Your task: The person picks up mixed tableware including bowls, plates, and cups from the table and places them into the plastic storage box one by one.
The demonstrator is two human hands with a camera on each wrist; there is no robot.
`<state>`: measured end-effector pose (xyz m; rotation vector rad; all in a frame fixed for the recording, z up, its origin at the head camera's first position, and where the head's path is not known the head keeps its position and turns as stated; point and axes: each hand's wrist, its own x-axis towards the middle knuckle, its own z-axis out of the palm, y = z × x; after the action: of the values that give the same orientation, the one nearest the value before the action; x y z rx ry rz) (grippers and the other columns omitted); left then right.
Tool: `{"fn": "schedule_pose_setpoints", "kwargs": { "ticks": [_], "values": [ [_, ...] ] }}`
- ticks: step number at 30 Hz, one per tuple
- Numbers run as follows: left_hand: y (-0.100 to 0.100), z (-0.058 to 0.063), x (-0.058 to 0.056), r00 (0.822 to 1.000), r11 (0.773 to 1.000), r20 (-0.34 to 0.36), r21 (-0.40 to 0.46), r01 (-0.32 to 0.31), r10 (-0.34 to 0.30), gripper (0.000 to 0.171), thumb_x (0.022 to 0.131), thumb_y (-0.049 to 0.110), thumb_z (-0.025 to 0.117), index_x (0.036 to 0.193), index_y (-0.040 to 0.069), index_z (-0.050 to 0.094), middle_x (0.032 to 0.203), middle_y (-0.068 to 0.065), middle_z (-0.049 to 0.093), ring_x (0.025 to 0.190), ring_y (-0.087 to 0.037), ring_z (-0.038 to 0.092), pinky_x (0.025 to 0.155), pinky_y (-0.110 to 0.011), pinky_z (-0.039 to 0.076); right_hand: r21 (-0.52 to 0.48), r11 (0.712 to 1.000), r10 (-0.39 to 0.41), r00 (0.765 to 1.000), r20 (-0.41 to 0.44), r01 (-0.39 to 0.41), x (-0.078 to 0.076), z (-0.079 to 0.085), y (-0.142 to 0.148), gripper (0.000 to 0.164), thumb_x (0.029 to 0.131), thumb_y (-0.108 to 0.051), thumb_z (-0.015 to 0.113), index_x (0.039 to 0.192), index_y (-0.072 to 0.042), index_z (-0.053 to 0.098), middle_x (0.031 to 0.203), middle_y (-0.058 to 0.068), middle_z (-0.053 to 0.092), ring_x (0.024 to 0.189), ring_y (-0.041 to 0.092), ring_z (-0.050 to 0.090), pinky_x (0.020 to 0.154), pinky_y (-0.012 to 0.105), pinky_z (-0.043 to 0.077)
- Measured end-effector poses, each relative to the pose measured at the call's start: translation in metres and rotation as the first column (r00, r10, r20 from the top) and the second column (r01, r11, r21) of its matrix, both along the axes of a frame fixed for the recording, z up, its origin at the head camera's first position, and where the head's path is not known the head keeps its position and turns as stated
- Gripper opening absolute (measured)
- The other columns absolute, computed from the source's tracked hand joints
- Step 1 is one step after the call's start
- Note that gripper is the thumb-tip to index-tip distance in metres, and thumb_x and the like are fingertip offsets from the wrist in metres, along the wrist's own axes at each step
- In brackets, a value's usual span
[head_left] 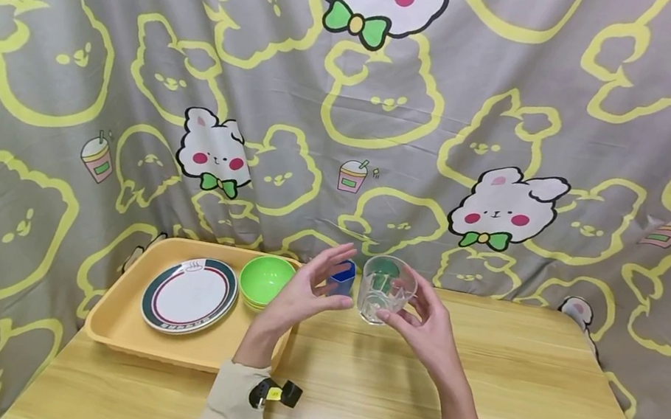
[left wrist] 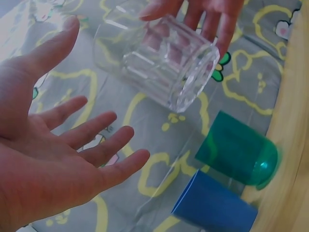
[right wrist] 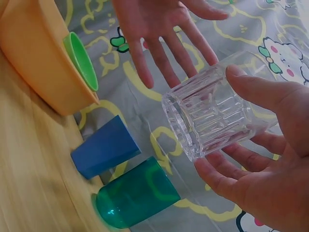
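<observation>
A clear faceted drinking glass [head_left: 387, 292] is held up above the table by my right hand [head_left: 428, 325], its thumb on one side and fingers on the other. My left hand [head_left: 309, 293] is at the left of the glass, fingers spread and apart from it, with nothing in it. Behind the hands, a blue cup [left wrist: 216, 204] and a green see-through cup [left wrist: 237, 149] stand side by side on the table. In the head view the left hand partly covers the blue cup, and the green cup shows through the glass.
An orange-yellow tray [head_left: 114, 320] lies on the left of the wooden table [head_left: 519, 392]. In it are a white plate [head_left: 190, 296] with a dark green rim and green bowls [head_left: 266, 281], seemingly stacked. A patterned curtain [head_left: 379, 112] hangs behind the table.
</observation>
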<state>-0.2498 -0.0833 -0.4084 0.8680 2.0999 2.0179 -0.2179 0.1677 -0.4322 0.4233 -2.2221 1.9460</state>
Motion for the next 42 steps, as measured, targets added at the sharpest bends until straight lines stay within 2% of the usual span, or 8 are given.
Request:
{"fn": "schedule_pose_setpoints", "kwargs": {
  "ticks": [3,10,16,23,28,33,38,42],
  "values": [
    [0.005,-0.002,0.000,1.000,1.000,-0.001,0.004,0.000,0.000,0.081,0.090,0.004,0.079,0.159,0.019,0.038,0.161,-0.008,0.040,0.147,-0.031,0.037,0.118,-0.063,0.030,-0.018,1.000,0.016,1.000,-0.006,-0.016,0.001,0.000,-0.002,0.081,0.086,-0.005,0.084,0.156,-0.013,0.043,0.142,0.019,0.056,0.131,0.036,0.055,0.101,0.036,0.053],
    [0.016,-0.005,0.002,1.000,1.000,0.022,-0.013,-0.010,0.010,0.077,0.090,0.005,0.080,0.156,0.017,0.043,0.155,-0.006,0.047,0.140,-0.031,0.046,0.115,-0.057,0.039,-0.053,0.998,0.042,0.999,-0.025,-0.043,0.004,0.000,-0.003,0.080,0.085,0.001,0.082,0.155,-0.009,0.044,0.142,0.022,0.055,0.133,0.037,0.052,0.099,0.031,0.054],
    [0.023,-0.007,0.005,1.000,1.000,0.026,0.030,-0.006,0.005,0.071,0.090,0.002,0.078,0.153,0.013,0.047,0.150,-0.014,0.052,0.135,-0.036,0.050,0.112,-0.054,0.043,-0.049,0.998,0.043,0.999,0.002,-0.043,0.006,0.002,-0.005,0.079,0.082,0.003,0.084,0.152,-0.004,0.048,0.140,0.023,0.057,0.129,0.040,0.055,0.095,0.032,0.055],
    [0.024,-0.012,0.006,1.000,0.999,0.008,0.041,-0.014,0.014,0.072,0.089,0.002,0.079,0.153,0.011,0.047,0.146,-0.022,0.051,0.131,-0.047,0.050,0.108,-0.057,0.046,-0.018,0.999,0.033,0.999,0.001,-0.033,0.005,0.003,-0.007,0.077,0.079,-0.001,0.088,0.148,-0.002,0.052,0.134,0.023,0.061,0.124,0.040,0.060,0.094,0.032,0.056],
    [0.025,-0.011,0.008,1.000,0.999,0.016,0.036,0.004,-0.004,0.074,0.089,0.002,0.079,0.154,0.011,0.043,0.147,-0.024,0.049,0.132,-0.050,0.047,0.106,-0.051,0.050,0.005,1.000,0.023,1.000,-0.004,-0.023,0.006,0.004,-0.007,0.075,0.078,-0.001,0.089,0.145,-0.002,0.055,0.130,0.022,0.063,0.121,0.040,0.061,0.092,0.033,0.057],
    [0.027,-0.010,0.010,1.000,1.000,0.020,0.030,0.000,0.000,0.075,0.088,0.000,0.079,0.154,0.008,0.043,0.147,-0.023,0.049,0.135,-0.047,0.046,0.106,-0.046,0.050,0.026,0.999,0.023,1.000,-0.006,-0.022,0.005,0.002,-0.008,0.074,0.078,-0.001,0.088,0.145,-0.001,0.055,0.129,0.024,0.064,0.119,0.041,0.063,0.092,0.037,0.057],
    [0.025,-0.011,0.009,1.000,1.000,0.018,0.024,0.004,-0.004,0.074,0.088,-0.001,0.078,0.152,0.004,0.043,0.146,-0.024,0.050,0.132,-0.042,0.050,0.109,-0.050,0.047,0.049,0.999,0.021,1.000,-0.018,-0.020,0.004,-0.001,-0.009,0.073,0.078,-0.001,0.088,0.144,-0.002,0.056,0.129,0.023,0.064,0.119,0.043,0.063,0.092,0.038,0.058],
    [0.022,-0.012,0.008,1.000,1.000,0.003,0.022,-0.004,0.004,0.072,0.088,0.000,0.079,0.151,0.002,0.044,0.146,-0.027,0.049,0.133,-0.042,0.050,0.113,-0.055,0.041,0.050,0.998,0.026,1.000,-0.016,-0.025,0.003,-0.001,-0.012,0.075,0.078,-0.001,0.088,0.145,-0.003,0.055,0.130,0.022,0.064,0.120,0.041,0.063,0.092,0.037,0.058]
  ]
}}
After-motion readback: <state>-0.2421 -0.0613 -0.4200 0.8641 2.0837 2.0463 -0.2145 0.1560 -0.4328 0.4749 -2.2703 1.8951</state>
